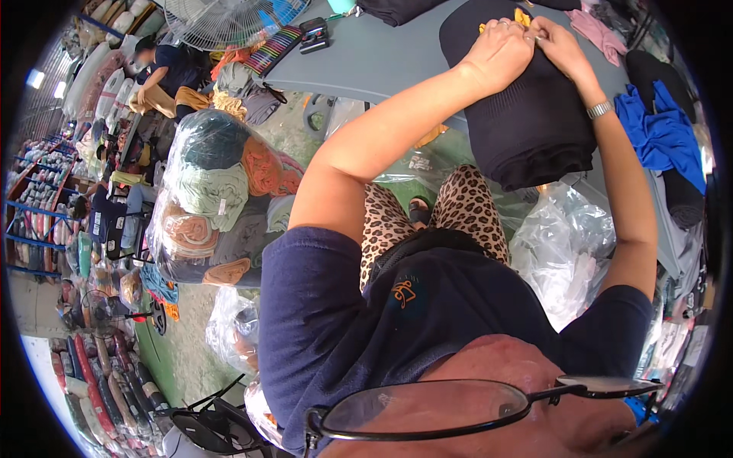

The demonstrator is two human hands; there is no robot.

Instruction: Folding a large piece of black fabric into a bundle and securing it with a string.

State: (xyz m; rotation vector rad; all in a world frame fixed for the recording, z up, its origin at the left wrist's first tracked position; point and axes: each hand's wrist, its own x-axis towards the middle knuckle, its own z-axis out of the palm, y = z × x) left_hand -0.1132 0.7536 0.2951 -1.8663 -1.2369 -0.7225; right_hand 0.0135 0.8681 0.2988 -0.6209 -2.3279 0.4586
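Note:
A thick roll of black ribbed fabric (527, 126) lies at the near edge of the grey table, its spiral end hanging over the edge towards me. A yellow strip of cloth (522, 17) shows at the far part of the roll. My left hand (500, 52) rests on top of the roll, fingers closed at the strip. Close beside it, my right hand (561, 49), with a metal watch on the wrist, has its fingers bent and pinched at the same strip. The fingertips partly hide the strip, and whether it is knotted cannot be seen.
On the grey table (366, 57) lie a black case (314, 35) and a row of coloured sticks (276, 52). Blue cloth (658, 126) is at the right. A large clear bag of fabric rolls (221, 191) stands left; plastic bags (565, 244) hang below. Another person (172, 67) handles cloth far left.

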